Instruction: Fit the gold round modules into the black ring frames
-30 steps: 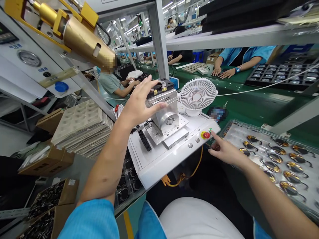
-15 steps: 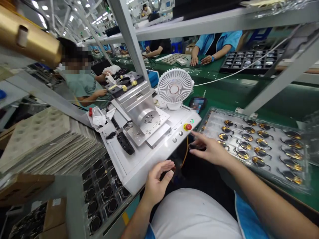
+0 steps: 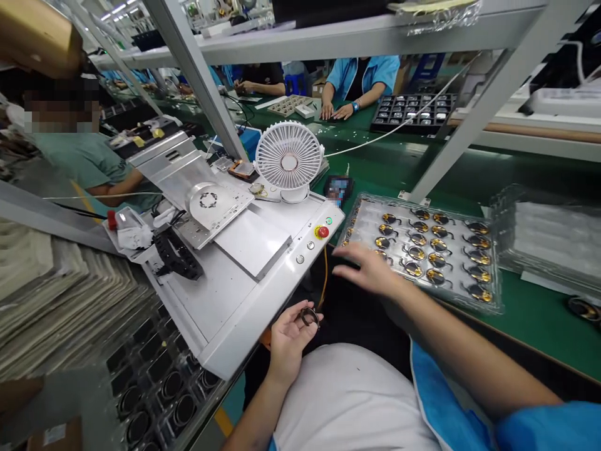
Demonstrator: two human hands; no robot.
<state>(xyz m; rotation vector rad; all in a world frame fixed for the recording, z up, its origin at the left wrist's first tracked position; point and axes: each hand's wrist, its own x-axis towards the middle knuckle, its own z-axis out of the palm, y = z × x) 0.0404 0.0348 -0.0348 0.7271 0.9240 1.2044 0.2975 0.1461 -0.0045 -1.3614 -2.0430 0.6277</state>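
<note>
My left hand (image 3: 290,341) is closed around a small dark round ring (image 3: 310,316), like a watch case, pinched between thumb and fingers just above my lap. To its right, my right hand (image 3: 370,270) hovers with thumb and fingers apart and nothing visible between them. Beside that hand lies a clear plastic tray (image 3: 491,300) of round dark parts with amber faces and short black tails. In front of both hands stands a white bench machine (image 3: 225,338) with a red stop button (image 3: 322,232) and a metal stage (image 3: 206,200).
A white fan (image 3: 290,156) stands on the machine. Clear trays with round dark pieces (image 3: 171,383) lie low at the left, near stacked grey pulp trays (image 3: 70,307). A slanted metal post (image 3: 195,75) rises behind. Co-workers sit at the left and across the green bench.
The camera has turned to the right. The machine's stage has slid back and left, baring more of the white plate. The ring in my left hand now shows clearly.
</note>
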